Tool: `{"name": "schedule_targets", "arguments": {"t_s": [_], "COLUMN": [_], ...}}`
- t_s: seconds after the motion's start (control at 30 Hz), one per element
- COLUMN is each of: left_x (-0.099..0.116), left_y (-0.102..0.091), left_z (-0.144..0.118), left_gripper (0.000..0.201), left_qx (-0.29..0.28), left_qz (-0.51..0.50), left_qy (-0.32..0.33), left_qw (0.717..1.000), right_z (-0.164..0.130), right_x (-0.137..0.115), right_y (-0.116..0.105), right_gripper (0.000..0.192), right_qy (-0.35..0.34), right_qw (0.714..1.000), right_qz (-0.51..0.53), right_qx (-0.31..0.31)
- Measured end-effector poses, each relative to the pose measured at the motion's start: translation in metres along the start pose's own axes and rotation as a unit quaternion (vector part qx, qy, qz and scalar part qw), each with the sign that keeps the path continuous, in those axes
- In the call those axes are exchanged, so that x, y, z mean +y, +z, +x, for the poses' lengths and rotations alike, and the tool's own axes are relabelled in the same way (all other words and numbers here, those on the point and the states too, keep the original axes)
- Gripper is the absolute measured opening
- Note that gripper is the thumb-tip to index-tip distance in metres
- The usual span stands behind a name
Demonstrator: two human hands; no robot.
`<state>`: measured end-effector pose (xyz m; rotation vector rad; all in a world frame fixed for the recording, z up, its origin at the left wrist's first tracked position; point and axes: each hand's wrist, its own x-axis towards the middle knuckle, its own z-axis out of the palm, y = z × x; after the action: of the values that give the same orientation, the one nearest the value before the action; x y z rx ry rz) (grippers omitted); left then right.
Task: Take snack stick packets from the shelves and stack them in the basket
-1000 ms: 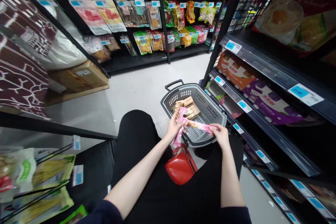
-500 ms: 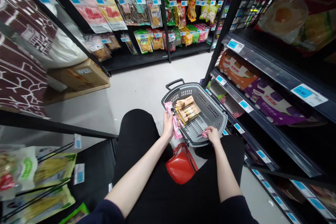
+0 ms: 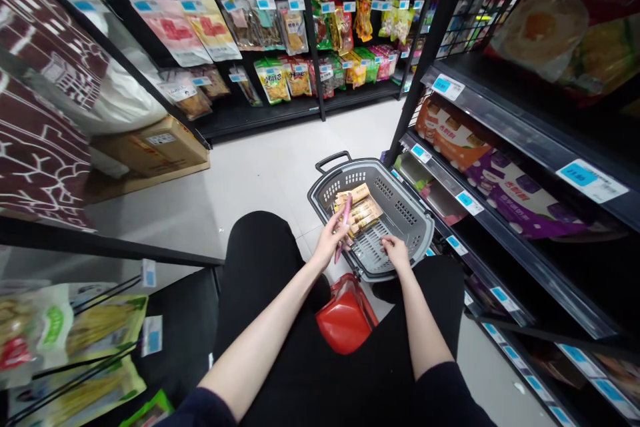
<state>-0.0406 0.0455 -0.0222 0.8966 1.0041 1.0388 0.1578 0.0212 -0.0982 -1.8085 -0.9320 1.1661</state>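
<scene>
- The fingers of the left hand (image 3: 330,240) are pinched together on a slim pink foil snack packet (image 3: 344,223), which stands nearly on edge over the near-left rim of the grey slotted plastic shopping basket (image 3: 417,213) on the pale floor.
- The right hand (image 3: 395,250) rests palm down inside the basket near its front wall, fingers curled toward the slotted bottom; I cannot tell whether they close on anything, since the hand covers whatever may lie beneath.
- Just beyond the pink packet, tan and brown snack sachets (image 3: 357,208) lie in a loose heap against the basket's far-left part.
- Risk, as I judge it: the pinch takes only one end of the packet, so the thin foil could slide or swing free and fall outside the rim, onto the floor or onto the red glossy plastic object (image 3: 345,317) between the knees.
- Another risk: a push against the rim could shift the light basket on the smooth floor, toward the black metal shelf (image 3: 500,140) close on the right.
- A hasty drop could also scatter the loosely stacked sachets.
- Hard to make out: the print on the pink packet, seen edge-on and blurred; what the red object is, half hidden by the black-trousered legs; the right fingertips; the basket's near wall behind both wrists.
</scene>
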Motion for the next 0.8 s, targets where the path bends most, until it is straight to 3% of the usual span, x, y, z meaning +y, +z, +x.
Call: {"name": "schedule_targets", "arguments": {"t_s": [0.13, 0.2, 0.27, 0.37, 0.53, 0.6, 0.8], "left_x": [-0.017, -0.023, -0.024, -0.019, -0.013, -0.013, -0.017], "left_y": [0.001, 0.002, 0.004, 0.010, 0.019, 0.020, 0.019], "left_z": [0.001, -0.001, -0.005, -0.012, -0.020, -0.021, -0.022], "left_gripper": [0.059, 0.051, 0.046, 0.043, 0.039, 0.036, 0.033], "left_qx": [-0.067, -0.111, -0.155, -0.199, -0.237, -0.246, -0.308], "left_qz": [0.252, 0.334, 0.377, 0.355, 0.198, 0.169, 0.141], "left_qy": [0.080, 0.101, 0.103, 0.035, -0.130, -0.164, -0.231], "left_qw": [0.962, 0.931, 0.907, 0.913, 0.942, 0.940, 0.912], "right_z": [-0.012, -0.023, -0.032, -0.042, -0.048, -0.048, -0.034], "right_x": [-0.015, -0.024, -0.032, -0.040, -0.049, -0.051, -0.042], "right_y": [-0.013, -0.016, -0.015, -0.012, -0.010, -0.011, -0.027], "right_gripper": [0.043, 0.047, 0.047, 0.041, 0.035, 0.030, 0.031], "right_qy": [0.009, 0.001, -0.007, -0.005, -0.061, -0.097, -0.148], "right_qw": [0.985, 0.955, 0.944, 0.961, 0.972, 0.979, 0.976], "right_qz": [0.159, 0.263, 0.285, 0.234, 0.154, 0.125, 0.132], "right_qx": [-0.066, -0.135, -0.167, -0.148, -0.165, -0.129, 0.087]}}
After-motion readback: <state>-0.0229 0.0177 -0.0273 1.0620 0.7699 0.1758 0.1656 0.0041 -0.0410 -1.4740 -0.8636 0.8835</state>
